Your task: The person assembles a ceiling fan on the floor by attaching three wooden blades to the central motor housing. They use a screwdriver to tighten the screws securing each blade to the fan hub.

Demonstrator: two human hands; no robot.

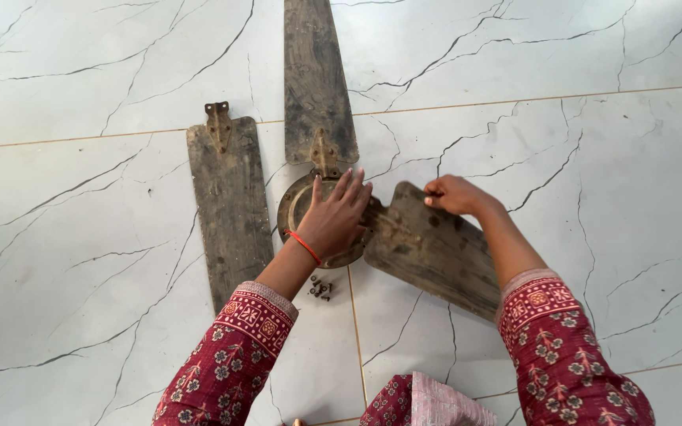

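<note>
In the head view, the fan hub (321, 221) is covered by the left hand (337, 217), laid flat with its grip open and fingers spread. The right hand (453, 194) is closed, pinching the upper edge of a dirty blade (436, 252) that runs from the hub toward 4 o'clock. A second blade (317, 79) points to 12 o'clock, and a loose blade (229, 207) lies on the floor (80, 276) at 9 o'clock. Small screws (320, 289) lie at 6 o'clock, just below the hub. They could be scattered by a sleeve, and the held blade could slip off the hub if tilted.
</note>
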